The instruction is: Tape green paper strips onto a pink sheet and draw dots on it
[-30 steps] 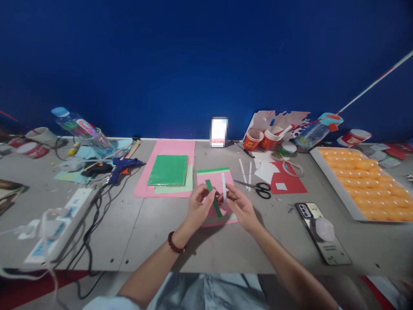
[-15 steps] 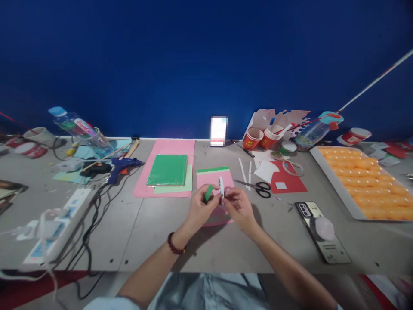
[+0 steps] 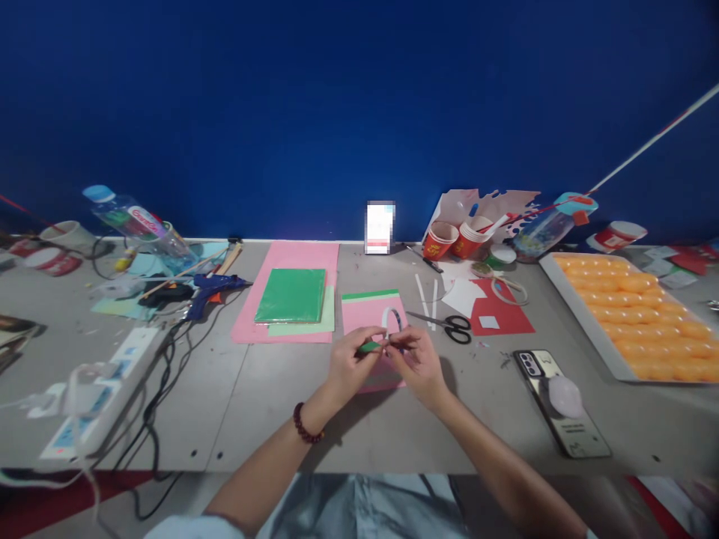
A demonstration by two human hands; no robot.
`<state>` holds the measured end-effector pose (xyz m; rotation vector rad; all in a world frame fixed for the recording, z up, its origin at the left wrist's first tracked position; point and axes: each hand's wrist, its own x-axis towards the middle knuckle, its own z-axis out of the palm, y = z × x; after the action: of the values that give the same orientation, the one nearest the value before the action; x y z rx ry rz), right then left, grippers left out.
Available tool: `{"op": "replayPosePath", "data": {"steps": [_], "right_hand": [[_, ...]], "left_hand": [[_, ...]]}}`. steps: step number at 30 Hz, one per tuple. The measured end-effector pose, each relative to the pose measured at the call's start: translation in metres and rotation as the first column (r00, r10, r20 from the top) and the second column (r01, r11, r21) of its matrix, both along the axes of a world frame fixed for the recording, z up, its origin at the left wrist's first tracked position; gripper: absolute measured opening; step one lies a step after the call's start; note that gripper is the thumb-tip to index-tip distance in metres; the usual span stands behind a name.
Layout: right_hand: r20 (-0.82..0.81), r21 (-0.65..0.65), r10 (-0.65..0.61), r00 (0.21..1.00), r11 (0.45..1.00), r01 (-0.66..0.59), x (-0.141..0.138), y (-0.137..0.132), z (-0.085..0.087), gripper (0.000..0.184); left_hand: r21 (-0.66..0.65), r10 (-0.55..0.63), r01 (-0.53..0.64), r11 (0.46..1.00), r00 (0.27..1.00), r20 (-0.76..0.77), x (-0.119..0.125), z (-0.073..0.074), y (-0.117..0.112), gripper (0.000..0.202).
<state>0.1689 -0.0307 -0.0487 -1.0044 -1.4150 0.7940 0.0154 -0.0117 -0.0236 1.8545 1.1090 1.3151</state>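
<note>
Both hands meet above the table's middle, over a pink sheet with a green top edge [image 3: 368, 307]. My left hand [image 3: 351, 365], with a dark bead bracelet on its wrist, pinches a short green paper strip [image 3: 369, 346]. My right hand [image 3: 416, 361] pinches a white paper strip [image 3: 389, 319] that bends up into a small arch. The ends of the two strips touch between my fingertips.
A green pad [image 3: 292, 295] lies on a larger pink sheet [image 3: 289, 258] at the left. Scissors [image 3: 452, 326], white strips and red paper lie to the right, then a phone [image 3: 562, 403] and a tray of orange balls [image 3: 640, 311]. A glue gun [image 3: 210, 286], power strip [image 3: 98, 393] and cables fill the left.
The green strip swung from hanging upright to lying nearly flat between my fingers. The white strip, straight a second ago, is now curved into a loop. My hands drew closer together.
</note>
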Motion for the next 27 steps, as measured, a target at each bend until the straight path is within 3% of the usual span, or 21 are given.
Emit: {"op": "replayPosePath", "data": {"steps": [6,9,16,27], "right_hand": [[0.085,0.038,-0.026,0.996,0.999,0.023,0.0006,0.0001,0.0024,0.017],[0.113,0.080,-0.052,0.992,0.996,0.043,0.0009,0.0005,0.0016,0.017],[0.150,0.108,-0.093,0.984,0.991,0.077,0.0000,0.0000,0.0027,0.017],[0.277,0.170,-0.157,0.948,0.979,0.113,-0.0011,-0.0019,0.0083,0.013]], "left_hand": [[-0.039,-0.004,0.006,0.999,0.999,0.054,0.0020,0.0022,0.0014,0.017],[0.010,-0.021,0.020,1.000,1.000,0.015,0.0011,0.0032,0.0029,0.022],[0.105,-0.067,0.071,0.992,0.997,-0.040,-0.0022,0.0003,0.0032,0.015],[0.015,-0.020,0.018,1.000,0.995,0.101,0.0014,0.0047,0.0006,0.005]]}}
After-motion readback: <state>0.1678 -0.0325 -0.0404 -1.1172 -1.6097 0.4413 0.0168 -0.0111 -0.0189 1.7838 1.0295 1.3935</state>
